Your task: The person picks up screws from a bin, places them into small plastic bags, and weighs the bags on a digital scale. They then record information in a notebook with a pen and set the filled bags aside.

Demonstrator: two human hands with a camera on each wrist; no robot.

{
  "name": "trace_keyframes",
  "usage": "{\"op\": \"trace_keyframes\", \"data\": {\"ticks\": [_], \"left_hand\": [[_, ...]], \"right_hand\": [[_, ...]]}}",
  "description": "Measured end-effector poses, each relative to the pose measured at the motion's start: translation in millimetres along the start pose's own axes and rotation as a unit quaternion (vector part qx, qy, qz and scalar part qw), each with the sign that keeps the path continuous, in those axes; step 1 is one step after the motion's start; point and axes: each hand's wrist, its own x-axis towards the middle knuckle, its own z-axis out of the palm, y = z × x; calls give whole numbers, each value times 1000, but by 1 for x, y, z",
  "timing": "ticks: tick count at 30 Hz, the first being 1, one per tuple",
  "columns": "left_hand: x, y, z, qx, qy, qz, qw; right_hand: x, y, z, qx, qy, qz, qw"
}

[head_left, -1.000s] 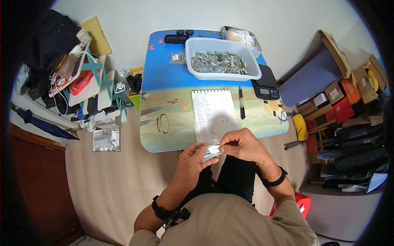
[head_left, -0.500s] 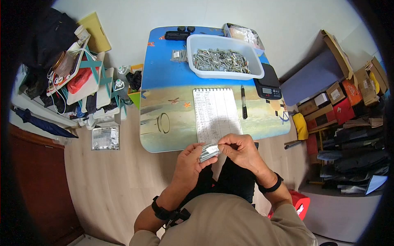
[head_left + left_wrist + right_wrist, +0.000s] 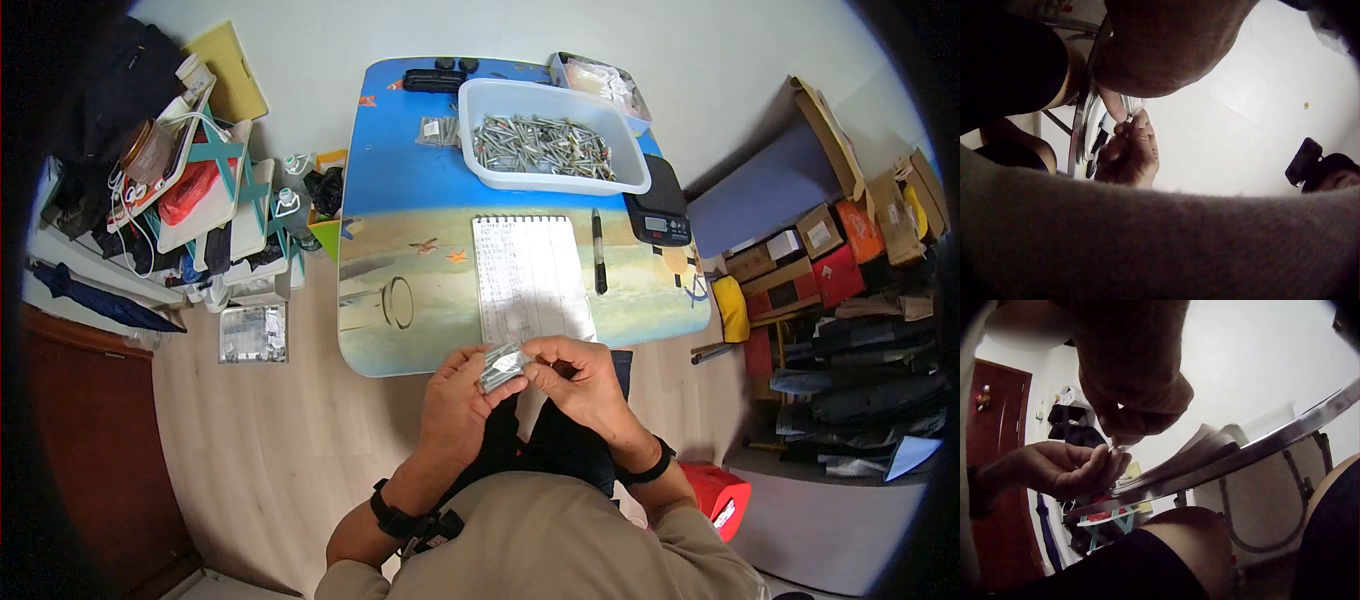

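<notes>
In the head view a small clear bag of screws [image 3: 503,366] with a white label lies in the left hand [image 3: 455,402], whose thumb and fingers grip it. The right hand [image 3: 583,388] pinches the bag's right edge between thumb and fingers. Both hands are just off the table's front edge, below a spiral notepad [image 3: 530,275] with handwriting. The left wrist view shows the right hand [image 3: 1130,150] at the bag, mostly hidden by the left forearm. From the right wrist, the left hand [image 3: 1066,467] meets the dark, shadowed right hand [image 3: 1135,415]; the bag is barely visible there.
On the table [image 3: 440,340] stand a tub of loose screws [image 3: 545,148], a black scale [image 3: 657,200], a pen [image 3: 599,252], another bag of screws [image 3: 437,131], a black case [image 3: 434,81] and a box of bags [image 3: 600,85]. Cartons [image 3: 790,265] are at the right.
The right hand has shifted slightly left and down, closer against the bag, its fingers still pinching the edge. The left hand's grip looks unchanged. The head view has tilted slightly.
</notes>
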Motion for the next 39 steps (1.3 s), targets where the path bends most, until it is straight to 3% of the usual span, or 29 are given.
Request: {"op": "trace_keyframes", "data": {"ticks": [4, 7, 13, 16, 19, 21, 26, 29, 31, 34, 36, 39], "left_hand": [[2, 1, 1, 2, 9, -8, 1000], [4, 1, 0, -9, -1, -11, 1000], [4, 1, 1, 65, -25, 14, 997], [5, 7, 1, 83, -26, 13, 996], [5, 13, 0, 140, -35, 13, 989], [7, 18, -1, 187, -42, 5, 981], [9, 40, 1, 228, -52, -14, 972], [15, 55, 6, 213, -22, 6, 977], [19, 61, 8, 183, -6, 30, 983], [27, 61, -1, 98, 0, 43, 994], [29, 57, -4, 13, -40, 9, 999], [31, 54, 1, 34, -30, -19, 999]], "right_hand": [[-1, -5, 1, -21, -5, 4, 1000], [0, -4, 1, 34, -38, 30, 998], [13, 10, -9, 67, -52, -18, 996], [24, -12, -19, 10, -18, 8, 1000], [42, -27, -25, -38, -47, -19, 998], [53, -28, -25, -135, -141, -65, 979], [74, -33, -21, -133, -235, 3, 963], [83, -27, -11, -37, -212, -6, 976], [88, -38, -6, 107, -181, 122, 970], [96, -34, 5, 165, -144, 112, 969], [103, -29, 13, 208, -125, 106, 964], [111, -17, 23, 272, -101, 118, 950]]}}
